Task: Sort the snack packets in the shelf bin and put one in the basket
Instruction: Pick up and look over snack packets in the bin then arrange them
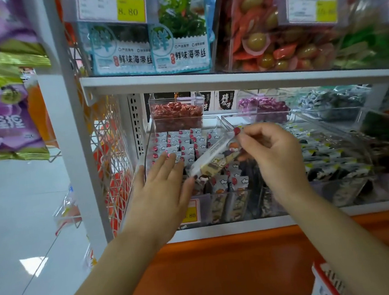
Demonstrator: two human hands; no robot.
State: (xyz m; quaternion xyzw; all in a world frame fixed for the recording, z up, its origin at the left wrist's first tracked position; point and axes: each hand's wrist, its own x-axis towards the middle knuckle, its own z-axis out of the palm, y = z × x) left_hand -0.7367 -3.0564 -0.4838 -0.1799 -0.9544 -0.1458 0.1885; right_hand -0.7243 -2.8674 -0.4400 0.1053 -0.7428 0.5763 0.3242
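Observation:
A clear shelf bin (149, 137) on the lower shelf holds several small white snack packets (183, 141) with red marks, standing in rows. My right hand (273, 155) pinches one packet (215, 157) by its upper end and holds it tilted above the bin. My left hand (166, 186) lies with straight fingers on the packets at the bin's front left, its thumb near the lifted packet's lower end. A corner of a red and white basket (325, 279) shows at the bottom right.
Neighbouring clear bins hold dark seaweed packets (329, 157), red sweets (176, 111) and purple sweets (262, 104). The upper shelf (229, 76) overhangs with seaweed bags and a candy bin. A white upright (71, 133) and hanging purple bags stand left. An orange base panel lies below.

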